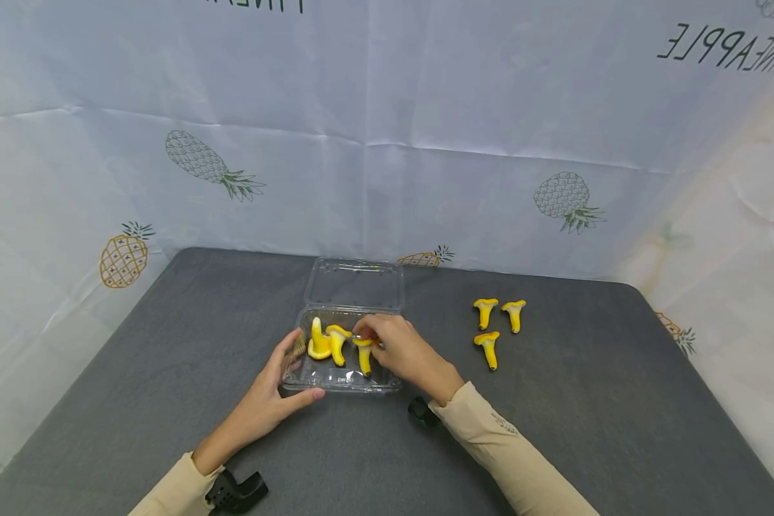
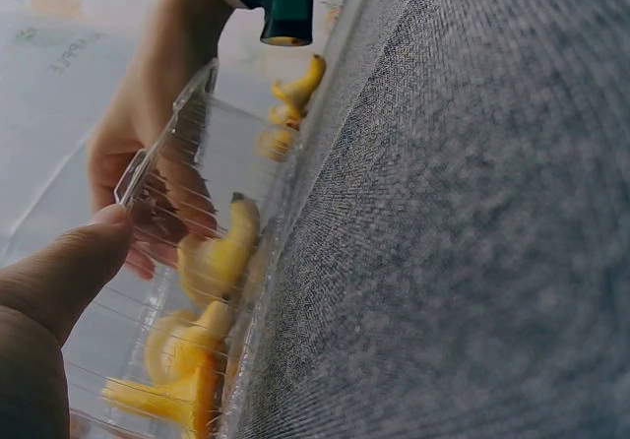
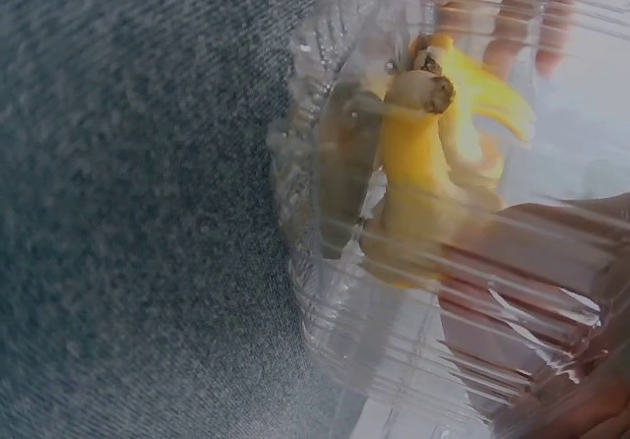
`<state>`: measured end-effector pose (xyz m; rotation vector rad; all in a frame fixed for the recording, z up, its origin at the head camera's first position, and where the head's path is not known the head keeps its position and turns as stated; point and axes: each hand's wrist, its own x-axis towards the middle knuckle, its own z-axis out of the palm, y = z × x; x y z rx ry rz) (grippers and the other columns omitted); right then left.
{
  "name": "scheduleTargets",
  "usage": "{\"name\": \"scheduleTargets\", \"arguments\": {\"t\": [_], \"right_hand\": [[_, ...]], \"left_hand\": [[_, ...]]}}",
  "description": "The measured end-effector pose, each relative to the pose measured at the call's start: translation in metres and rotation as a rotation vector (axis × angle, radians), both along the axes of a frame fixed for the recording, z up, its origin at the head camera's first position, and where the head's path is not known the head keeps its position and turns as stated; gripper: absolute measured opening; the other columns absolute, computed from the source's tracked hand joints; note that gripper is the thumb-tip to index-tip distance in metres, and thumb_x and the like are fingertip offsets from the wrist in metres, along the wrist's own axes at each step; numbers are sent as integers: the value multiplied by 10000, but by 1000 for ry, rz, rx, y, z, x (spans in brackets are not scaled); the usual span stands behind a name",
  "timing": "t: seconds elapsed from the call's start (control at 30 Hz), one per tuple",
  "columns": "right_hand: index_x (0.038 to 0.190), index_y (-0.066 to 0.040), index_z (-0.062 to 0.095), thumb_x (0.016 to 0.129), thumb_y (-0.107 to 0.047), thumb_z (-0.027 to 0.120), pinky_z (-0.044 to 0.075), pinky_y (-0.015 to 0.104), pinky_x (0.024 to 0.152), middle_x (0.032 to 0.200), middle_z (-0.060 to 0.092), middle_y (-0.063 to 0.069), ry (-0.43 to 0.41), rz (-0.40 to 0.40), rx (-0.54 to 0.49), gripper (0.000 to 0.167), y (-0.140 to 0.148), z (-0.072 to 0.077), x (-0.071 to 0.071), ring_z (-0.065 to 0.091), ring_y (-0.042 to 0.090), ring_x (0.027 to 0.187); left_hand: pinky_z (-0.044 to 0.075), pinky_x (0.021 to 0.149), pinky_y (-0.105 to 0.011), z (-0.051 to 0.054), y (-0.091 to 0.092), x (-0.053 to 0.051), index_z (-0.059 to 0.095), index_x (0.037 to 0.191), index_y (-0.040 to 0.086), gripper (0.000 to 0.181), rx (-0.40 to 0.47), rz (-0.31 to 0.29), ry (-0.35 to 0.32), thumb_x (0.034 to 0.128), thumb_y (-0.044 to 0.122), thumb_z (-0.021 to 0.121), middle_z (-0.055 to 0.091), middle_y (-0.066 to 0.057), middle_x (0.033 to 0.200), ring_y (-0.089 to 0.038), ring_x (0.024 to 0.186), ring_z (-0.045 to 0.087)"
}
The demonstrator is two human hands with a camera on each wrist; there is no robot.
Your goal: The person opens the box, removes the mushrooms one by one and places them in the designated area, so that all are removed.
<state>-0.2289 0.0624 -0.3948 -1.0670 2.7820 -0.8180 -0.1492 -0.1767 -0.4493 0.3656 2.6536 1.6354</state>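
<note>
— So, what's each hand on?

— Right hand (image 1: 400, 347) pinches the right-hand mushroom (image 1: 365, 360) by its cap, inside the clear plastic box (image 1: 355, 385). Left hand (image 1: 273, 399) has thumb and fingers spread apart at the box's near-left corner: thumb on near rim, fingers along left wall.

— Why that hold?

— My read: thin, light plastic slides easily, so the left braces it. Cap is the wide end, good for fingertips; stem points near.

— Is that piece resting on the box floor?

— Can't tell. Fingers cover the cap, wall ridges smear both wrist views.

— Lid?

— Lid (image 1: 355, 283) is folded back on the far side, probably to free the top for reaching in.

— Other pieces?

— Left mushroom (image 1: 319, 347) in the box, stem pointing far. Middle mushroom (image 1: 337, 346) just beside it, stem near. Three loose mushrooms (image 1: 488, 349) on the table (image 1: 619, 401), well right of the box: two far, one near. Likely kept on the right hand's side for easy reach.

— Materials?

— Mushrooms: yellow, flared caps, tapered stems, some dark at the end. Box: transparent, ribbed walls, glare. Table: dark grey, coarse weave. Backdrop (image 1: 322, 186): pale creased cloth, pineapple print.
</note>
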Motion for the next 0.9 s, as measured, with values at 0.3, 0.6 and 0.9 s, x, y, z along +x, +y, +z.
{"name": "scheduleTargets", "arguments": {"t": [0.3, 0.6, 0.9], "right_hand": [[1187, -68, 665, 930, 23, 629, 577, 269, 797, 1066, 704, 57, -10, 60, 19, 275, 0, -1, 0, 663, 147, 948], [1260, -99, 643, 1003, -274, 606, 568, 309, 842, 1192, 670, 40, -48, 28, 163, 313, -3, 2, 6, 654, 154, 998], [1254, -73, 658, 1003, -308, 602, 550, 193, 703, 1037, 740, 18, -112, 61, 200, 348, -7, 2, 4, 662, 50, 802]], "left_hand": [[355, 1149, -542, 0, 0, 0, 102, 1589, 106, 988, -7, -6, 4, 879, 267, 770, 151, -189, 1646, -397, 1463, 329], [360, 1141, -544, -1, -1, 0, 104, 1585, 83, 980, -11, -11, 14, 881, 239, 768, 164, -212, 1635, -413, 1456, 332], [366, 1132, -538, -1, 0, 2, 106, 1586, 85, 968, -13, -23, 28, 890, 246, 760, 166, -228, 1631, -433, 1444, 343]]}}
